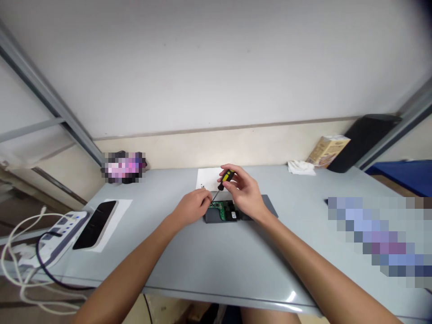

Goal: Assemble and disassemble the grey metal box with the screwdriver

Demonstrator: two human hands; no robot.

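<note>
Grey casing [213, 218], open, with green board [222, 210] inside

It lies on my desk [189, 261] before white paper [205, 176]; a carton [328, 150] at the back hides its contents. I cannot tell whether my left hand [194, 204], at the board, pinches anything; my right hand [246, 191] grasps a screwdriver [226, 179]. Dark bits [202, 186] dot the paper

light is soft and fairly even, white wall [216, 67] greying toward the top, small hard glare on the near edge of the bench [189, 261], top right corner falling dark, wide-lens stretch at the margins, circuit board [222, 212] lacking fine detail, pixel blocks [381, 243] masking both sides.
</note>
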